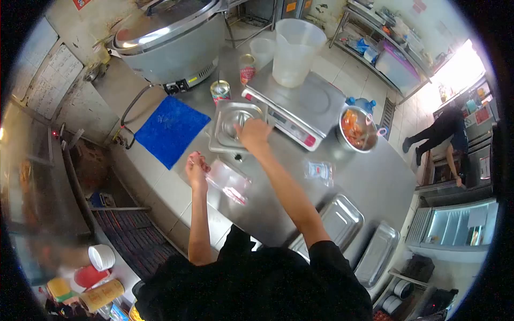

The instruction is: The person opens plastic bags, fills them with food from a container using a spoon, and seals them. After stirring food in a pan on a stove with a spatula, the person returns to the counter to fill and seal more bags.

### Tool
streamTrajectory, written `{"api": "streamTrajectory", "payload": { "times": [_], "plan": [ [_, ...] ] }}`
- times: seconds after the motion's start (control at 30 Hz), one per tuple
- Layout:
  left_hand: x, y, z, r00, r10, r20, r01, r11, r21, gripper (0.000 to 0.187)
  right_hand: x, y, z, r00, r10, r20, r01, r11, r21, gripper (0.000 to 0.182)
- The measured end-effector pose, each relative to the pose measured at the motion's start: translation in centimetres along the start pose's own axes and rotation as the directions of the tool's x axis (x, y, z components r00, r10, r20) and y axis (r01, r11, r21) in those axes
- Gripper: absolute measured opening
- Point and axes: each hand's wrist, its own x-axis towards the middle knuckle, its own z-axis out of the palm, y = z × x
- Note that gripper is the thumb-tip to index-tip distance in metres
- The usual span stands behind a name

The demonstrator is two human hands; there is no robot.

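Note:
Over the recessed middle of a square stainless steel lid point(219, 140) is my right hand point(255, 134), its fingers closed there; they hide the exact grip. The lid lies on the steel table. Left of it, just past the table edge, my left hand point(197, 166) is raised with its fingers curled shut; what they hold, if anything, I cannot make out. Beside that hand lies a clear plastic packet point(230, 179) with a pinkish tint. A digital scale point(305, 107) stands to the right, with a translucent measuring jug point(297, 53) on it.
Two opened cans, one near point(220, 91) and one farther point(247, 68), stand behind the lid. A blue cloth point(172, 131) hangs left, below a large rice cooker point(171, 48). To the right are a steel bowl point(357, 128), a small packet point(319, 172) and steel trays point(342, 219). Another person point(444, 134) stands far right.

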Motion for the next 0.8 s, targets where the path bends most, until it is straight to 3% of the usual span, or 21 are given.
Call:
{"api": "streamTrajectory", "payload": {
  "times": [0.03,0.1,0.13,0.23,0.3,0.33,0.37,0.43,0.5,0.57,0.7,0.73,0.8],
  "plan": [
    [1.4,-0.1,0.0,1.000,0.003,0.007,-0.003,1.000,-0.004,0.026,1.7,-0.5,1.6,1.000,-0.005,0.013,0.007,0.989,-0.151,0.039],
    [2.3,-0.1,1.5,0.971,-0.229,0.069,0.217,0.966,0.144,0.027,2.9,-0.5,2.9,1.000,0.014,-0.004,-0.015,0.993,-0.117,0.039],
    [2.2,0.0,2.6,0.949,-0.313,0.039,0.309,0.947,0.089,0.027,2.9,-0.2,3.5,0.999,0.033,-0.017,-0.035,0.997,-0.076,0.040],
    [2.6,-1.7,4.0,0.946,-0.279,0.168,0.290,0.956,-0.046,0.027,1.5,2.9,-0.7,0.995,0.104,0.000,-0.104,0.994,-0.019,0.040],
    [2.6,-2.0,4.8,0.942,-0.289,0.168,0.303,0.951,-0.064,0.025,1.2,6.4,-5.0,0.969,0.228,0.093,-0.230,0.973,0.008,0.032],
    [3.0,-2.8,4.6,0.959,-0.196,0.204,0.212,0.976,-0.058,0.024,1.2,7.7,-7.2,0.936,0.346,0.067,-0.350,0.934,0.075,0.034],
    [3.1,-3.3,4.4,0.966,-0.099,0.240,0.116,0.992,-0.057,0.023,1.9,9.5,-8.6,0.919,0.383,0.091,-0.385,0.923,0.005,0.036],
    [2.7,-2.9,4.2,0.957,-0.137,0.256,0.156,0.986,-0.053,0.023,3.4,14.6,-7.9,0.933,0.344,-0.102,-0.357,0.921,-0.156,0.036],
    [2.0,-2.3,3.9,0.916,-0.193,0.353,0.200,0.980,0.017,0.024,5.8,18.3,-7.0,0.909,0.406,-0.094,-0.417,0.887,-0.199,0.037],
    [0.7,-2.5,4.0,0.909,-0.235,0.344,0.242,0.970,0.023,0.024,7.7,20.0,-6.0,0.894,0.436,-0.108,-0.449,0.877,-0.172,0.041],
    [-4.5,-1.9,4.8,0.909,-0.279,0.308,0.245,0.959,0.145,0.024,8.4,19.5,-6.1,0.900,0.427,-0.086,-0.435,0.890,-0.133,0.040],
    [-6.5,-1.0,5.8,0.891,-0.386,0.237,0.381,0.922,0.069,0.023,7.9,19.0,-6.5,0.899,0.430,-0.079,-0.437,0.890,-0.133,0.040],
    [-8.8,-4.0,4.7,0.884,-0.386,0.263,0.378,0.922,0.083,0.024,6.3,17.4,-7.7,0.903,0.395,-0.171,-0.417,0.900,-0.125,0.041]
  ]
}}
